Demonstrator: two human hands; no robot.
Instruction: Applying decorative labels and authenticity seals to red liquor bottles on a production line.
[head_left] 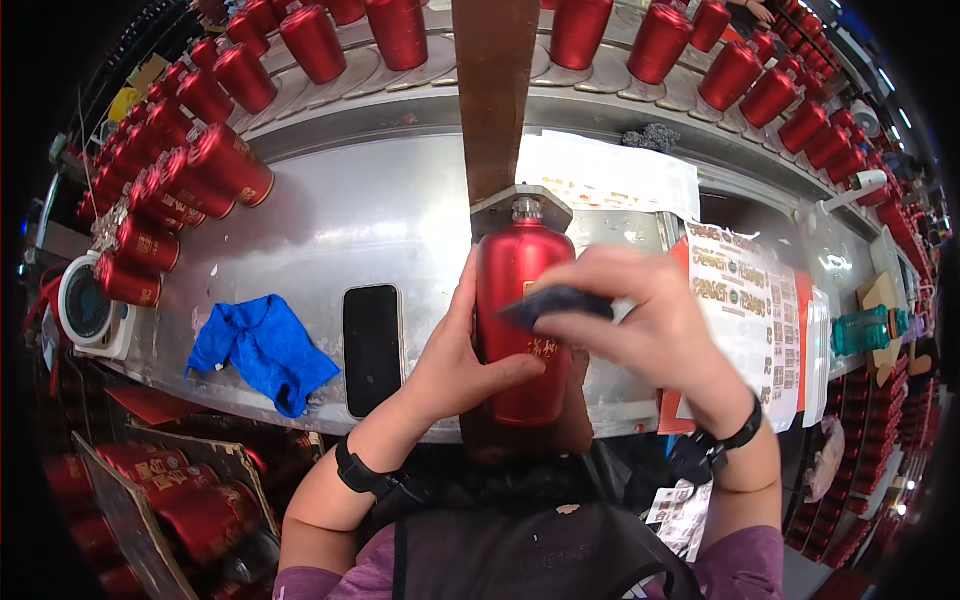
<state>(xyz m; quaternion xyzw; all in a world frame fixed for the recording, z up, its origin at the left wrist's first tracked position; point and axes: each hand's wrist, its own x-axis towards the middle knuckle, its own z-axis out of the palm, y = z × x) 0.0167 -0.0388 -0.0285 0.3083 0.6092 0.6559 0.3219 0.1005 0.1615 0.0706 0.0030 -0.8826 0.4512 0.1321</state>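
A red metallic bottle (524,392) with a clear neck lies in front of me, its neck pointing away, with gold lettering on its face. My left hand (470,355) is wrapped round the bottle's left side, thumb across its front. My right hand (640,310), blurred by motion, pinches a small dark flat piece (565,303) over the bottle's upper face. Whether that piece is a scraper or a pad I cannot make out. Sheets of gold decals (735,275) lie on red backing to the right of my right hand.
A black phone (372,350) and a crumpled blue cloth (262,350) lie on the metal table. Red bottles (230,165) crowd the left and line the conveyor (345,95) behind. A brown post (492,90) rises ahead. A teal bottle (868,330) lies at right; a round dial scale (88,302) stands left.
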